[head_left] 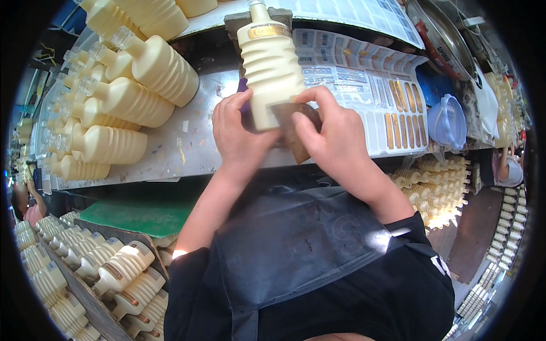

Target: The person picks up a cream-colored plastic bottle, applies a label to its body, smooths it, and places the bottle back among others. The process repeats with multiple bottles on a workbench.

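A cream-coloured bottle (272,68) with a ribbed body and a gold band label below its neck lies with its neck pointing away from me. It rests on a grey holder (234,24) at the far end. My left hand (232,128) grips the lower left side of the bottle, by a purple patch that is mostly hidden. Between the thumb and fingers of my right hand (335,128) is a flat brown scraper-like piece (297,136). That piece lies against the lower right of the bottle and is partly blurred.
Unlabelled cream bottles (165,68) are stacked at the left of the metal table (196,122). Sheets of gold labels (398,108) lie at the right, beside a blue basket (447,122). Labelled bottles (128,264) fill a rack at lower left, near a green board (136,216). Other people are partly visible at both edges.
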`<state>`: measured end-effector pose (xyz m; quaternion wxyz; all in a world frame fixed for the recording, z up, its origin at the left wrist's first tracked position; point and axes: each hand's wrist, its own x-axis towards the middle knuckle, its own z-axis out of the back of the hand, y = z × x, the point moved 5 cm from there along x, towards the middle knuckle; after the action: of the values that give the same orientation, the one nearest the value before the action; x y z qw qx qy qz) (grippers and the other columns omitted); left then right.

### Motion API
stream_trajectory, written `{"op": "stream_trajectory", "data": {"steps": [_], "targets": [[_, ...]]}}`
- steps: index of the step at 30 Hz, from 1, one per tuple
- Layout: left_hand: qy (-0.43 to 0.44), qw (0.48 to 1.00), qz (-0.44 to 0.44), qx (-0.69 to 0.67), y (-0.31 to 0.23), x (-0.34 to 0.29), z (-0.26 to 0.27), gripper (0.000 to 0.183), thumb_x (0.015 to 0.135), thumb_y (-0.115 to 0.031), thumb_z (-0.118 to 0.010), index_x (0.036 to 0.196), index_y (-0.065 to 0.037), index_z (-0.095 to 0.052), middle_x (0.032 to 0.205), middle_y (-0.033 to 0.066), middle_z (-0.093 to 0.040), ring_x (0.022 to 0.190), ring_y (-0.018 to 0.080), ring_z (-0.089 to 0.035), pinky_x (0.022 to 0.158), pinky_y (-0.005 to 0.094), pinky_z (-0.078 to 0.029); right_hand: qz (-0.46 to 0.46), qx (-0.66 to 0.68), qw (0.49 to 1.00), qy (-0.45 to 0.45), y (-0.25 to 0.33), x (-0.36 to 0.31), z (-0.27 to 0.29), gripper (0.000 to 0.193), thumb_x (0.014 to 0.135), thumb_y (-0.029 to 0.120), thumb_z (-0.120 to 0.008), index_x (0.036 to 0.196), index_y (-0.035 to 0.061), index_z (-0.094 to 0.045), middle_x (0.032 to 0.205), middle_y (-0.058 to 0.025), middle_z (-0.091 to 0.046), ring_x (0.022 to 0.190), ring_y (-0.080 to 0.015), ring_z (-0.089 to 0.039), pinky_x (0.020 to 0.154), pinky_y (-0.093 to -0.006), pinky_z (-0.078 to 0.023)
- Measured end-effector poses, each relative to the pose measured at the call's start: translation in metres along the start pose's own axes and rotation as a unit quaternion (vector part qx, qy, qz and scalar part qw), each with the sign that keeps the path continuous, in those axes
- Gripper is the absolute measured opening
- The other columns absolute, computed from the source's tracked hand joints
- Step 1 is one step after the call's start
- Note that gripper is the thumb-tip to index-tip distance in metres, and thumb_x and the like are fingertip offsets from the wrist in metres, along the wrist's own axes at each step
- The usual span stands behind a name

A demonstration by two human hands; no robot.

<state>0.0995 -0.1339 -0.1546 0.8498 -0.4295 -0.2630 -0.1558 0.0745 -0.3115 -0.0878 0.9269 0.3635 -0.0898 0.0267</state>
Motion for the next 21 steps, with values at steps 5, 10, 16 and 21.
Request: {"op": "stream_trajectory", "data": {"steps": [5,10,16,21], "targets": [[0.072,0.994,0.055,-0.054,0.021,-0.004,0.009,0.077,0.068,-0.024,-0.091,0.132,-0.003,-0.052,0.127,0.0166,-0.059,0.115,0.0341,-0.058,0.107,0.0447,-0.042,-0.047,0.009,0.999,0.011,-0.021,0.007,0.001,0.020,0.095,0.021,-0.065,0.109,0.0078,-0.062,0.059,-0.0118,-0.062,0.051,-0.0257,-0.061,0.053,-0.0379,-0.045],[0.064,0.961,0.151,-0.224,0.032,-0.003,-0.002,0.068,0.089,-0.030,-0.075,0.138,0.003,-0.043,0.132,0.0179,-0.054,0.120,0.0283,-0.055,0.111,0.0404,-0.039,-0.066,0.014,0.997,0.032,-0.025,0.002,-0.007,0.022,0.094,0.024,-0.064,0.109,0.0089,-0.061,0.065,-0.0202,-0.065,0.066,-0.0452,-0.066,0.065,-0.0531,-0.051],[0.034,0.917,0.224,-0.330,0.030,-0.009,-0.020,0.050,0.109,-0.032,-0.046,0.144,0.002,-0.035,0.140,0.0179,-0.046,0.131,0.0222,-0.045,0.115,0.0359,-0.033,-0.127,0.015,0.992,0.024,-0.039,0.002,0.000,0.023,0.095,0.024,-0.064,0.111,0.0082,-0.061,0.065,-0.0188,-0.065,0.065,-0.0419,-0.066,0.063,-0.0507,-0.050],[0.031,0.894,0.262,-0.362,0.032,-0.007,-0.018,0.050,0.111,-0.031,-0.043,0.146,0.001,-0.030,0.142,0.0202,-0.047,0.130,0.0218,-0.047,0.114,0.0356,-0.034,-0.074,0.092,0.993,0.013,-0.024,-0.002,0.004,0.026,0.095,0.024,-0.063,0.116,0.0096,-0.059,0.068,-0.0193,-0.066,0.065,-0.0411,-0.067,0.062,-0.0502,-0.050]]}}
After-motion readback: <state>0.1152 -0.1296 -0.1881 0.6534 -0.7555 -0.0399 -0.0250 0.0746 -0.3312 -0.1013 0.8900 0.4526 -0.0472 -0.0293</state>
